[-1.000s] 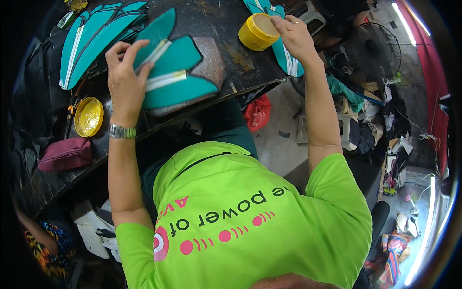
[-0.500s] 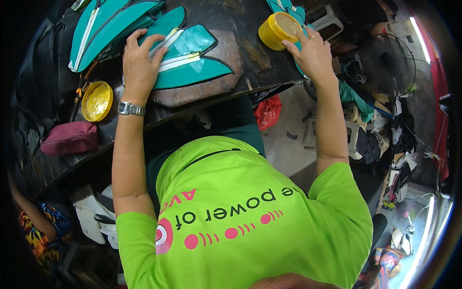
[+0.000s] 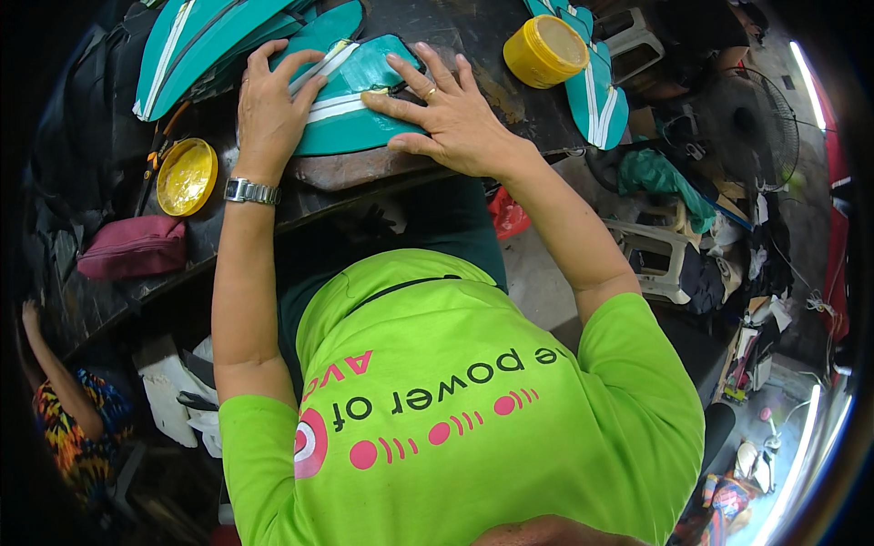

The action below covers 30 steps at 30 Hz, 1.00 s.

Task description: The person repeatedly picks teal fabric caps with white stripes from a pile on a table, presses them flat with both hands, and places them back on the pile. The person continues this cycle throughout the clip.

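A teal fabric panel (image 3: 348, 135) with white strips lies on a brown slab (image 3: 364, 168) at the table's near edge. My left hand (image 3: 270, 114) is at the panel's left side, its bent fingers and thumb holding it around a greyish strip. My right hand (image 3: 455, 118) is spread over the panel's right side, fingers apart and fingertips at its surface. The palm hides part of the panel and slab. To the right of that hand stands an uncovered yellow jar (image 3: 522, 56) with pale contents.
Stacked teal panels (image 3: 205, 50) lie far left, and another teal piece (image 3: 596, 105) hangs over the right edge. A yellow lid (image 3: 187, 177) and maroon pouch (image 3: 137, 247) sit left of my forearm. A fan (image 3: 751, 127) stands right; another person's arm (image 3: 59, 382) shows lower left.
My right hand has left the yellow jar and moved left onto the teal panel. The jar now stands untouched, and the teal piece behind it shows more fully. My left hand stays put.
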Available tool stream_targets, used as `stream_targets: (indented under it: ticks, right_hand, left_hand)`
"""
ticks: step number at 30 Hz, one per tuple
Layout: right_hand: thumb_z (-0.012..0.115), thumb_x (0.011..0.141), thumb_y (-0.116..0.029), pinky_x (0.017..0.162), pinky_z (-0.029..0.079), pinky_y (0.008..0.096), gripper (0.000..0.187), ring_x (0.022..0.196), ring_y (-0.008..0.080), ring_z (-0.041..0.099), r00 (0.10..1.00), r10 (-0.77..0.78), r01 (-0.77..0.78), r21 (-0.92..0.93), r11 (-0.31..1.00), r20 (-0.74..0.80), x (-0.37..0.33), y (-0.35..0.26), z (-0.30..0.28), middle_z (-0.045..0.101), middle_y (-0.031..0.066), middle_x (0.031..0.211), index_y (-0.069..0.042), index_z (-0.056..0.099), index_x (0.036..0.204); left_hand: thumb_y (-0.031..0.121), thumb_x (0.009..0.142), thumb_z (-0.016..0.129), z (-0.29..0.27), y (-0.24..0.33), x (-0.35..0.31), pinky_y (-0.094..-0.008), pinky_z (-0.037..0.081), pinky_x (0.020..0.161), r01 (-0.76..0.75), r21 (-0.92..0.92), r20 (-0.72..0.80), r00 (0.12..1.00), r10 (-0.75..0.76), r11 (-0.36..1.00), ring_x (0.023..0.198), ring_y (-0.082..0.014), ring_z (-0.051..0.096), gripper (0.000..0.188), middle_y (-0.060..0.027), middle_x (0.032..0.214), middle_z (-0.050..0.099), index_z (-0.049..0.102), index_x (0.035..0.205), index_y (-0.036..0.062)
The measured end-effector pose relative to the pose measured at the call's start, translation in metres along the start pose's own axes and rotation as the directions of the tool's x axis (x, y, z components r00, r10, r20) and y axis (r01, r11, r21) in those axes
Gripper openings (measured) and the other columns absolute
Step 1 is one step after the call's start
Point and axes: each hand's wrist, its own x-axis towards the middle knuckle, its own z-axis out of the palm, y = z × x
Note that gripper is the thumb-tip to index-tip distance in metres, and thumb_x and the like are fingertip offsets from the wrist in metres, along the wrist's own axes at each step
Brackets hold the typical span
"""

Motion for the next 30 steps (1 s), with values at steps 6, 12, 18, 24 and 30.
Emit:
stream_targets:
  ticks: [6, 12, 18, 24, 30]
  right_hand:
    - [0.040, 0.097, -0.068, 0.120, 0.003, 0.0663, 0.054, 0.155, 0.0362, 0.007, 0.997, -0.048, 0.039, 0.142, 0.989, 0.058, -0.016, 0.001, -0.010, 0.022, 0.0070, 0.167, -0.047, 0.048, 0.147]
    - [0.040, 0.103, -0.058, 0.119, 0.003, 0.0659, 0.048, 0.154, 0.0383, 0.010, 0.992, 0.117, -0.068, 0.554, 0.830, -0.054, -0.046, 0.004, -0.030, 0.027, 0.0093, 0.165, -0.034, 0.063, 0.138]
    - [0.044, 0.101, -0.059, 0.117, 0.007, 0.0679, 0.057, 0.153, 0.0378, 0.018, 0.972, 0.218, -0.201, 0.167, 0.965, -0.085, -0.046, -0.024, -0.008, 0.031, 0.0110, 0.163, -0.028, 0.052, 0.148]
    - [0.051, 0.093, -0.067, 0.115, 0.011, 0.0713, 0.080, 0.151, 0.0375, 0.023, 0.949, 0.276, -0.282, -0.023, 0.959, -0.151, -0.055, -0.043, -0.005, 0.033, 0.0177, 0.161, -0.010, 0.047, 0.149]
    - [0.055, 0.087, -0.071, 0.114, 0.013, 0.0706, 0.095, 0.149, 0.0436, 0.024, 0.910, 0.378, -0.398, -0.103, 0.912, -0.169, -0.057, -0.063, -0.002, 0.032, 0.0290, 0.157, 0.002, 0.043, 0.148]
  left_hand:
    - [0.025, 0.084, 0.078, 0.001, 0.001, 0.002, -0.0447, 0.049, 0.096, -0.010, 0.004, -0.021, 1.000, 0.010, 1.000, 0.117, -0.0362, 0.058, 0.029, -0.0125, 0.133, 0.056, 0.073, 0.112, 0.0230]
    - [0.026, 0.084, 0.078, -0.005, 0.011, -0.010, -0.0437, 0.048, 0.094, 0.037, 0.092, -0.031, 0.999, -0.034, 0.995, 0.116, -0.0354, 0.057, 0.028, -0.0123, 0.133, 0.055, 0.073, 0.112, 0.0224]
    - [0.027, 0.086, 0.077, -0.006, 0.017, -0.016, -0.0440, 0.048, 0.095, 0.078, 0.115, -0.035, 0.997, -0.074, 0.990, 0.115, -0.0349, 0.056, 0.028, -0.0121, 0.133, 0.054, 0.073, 0.113, 0.0228]
    - [0.029, 0.086, 0.077, -0.007, 0.019, -0.020, -0.0438, 0.048, 0.095, 0.099, 0.117, -0.038, 0.995, -0.095, 0.988, 0.115, -0.0344, 0.056, 0.027, -0.0117, 0.133, 0.054, 0.073, 0.112, 0.0230]
    - [0.029, 0.087, 0.076, -0.006, 0.017, -0.021, -0.0441, 0.047, 0.095, 0.080, 0.114, -0.044, 0.996, -0.075, 0.990, 0.115, -0.0344, 0.056, 0.027, -0.0112, 0.134, 0.054, 0.073, 0.113, 0.0232]
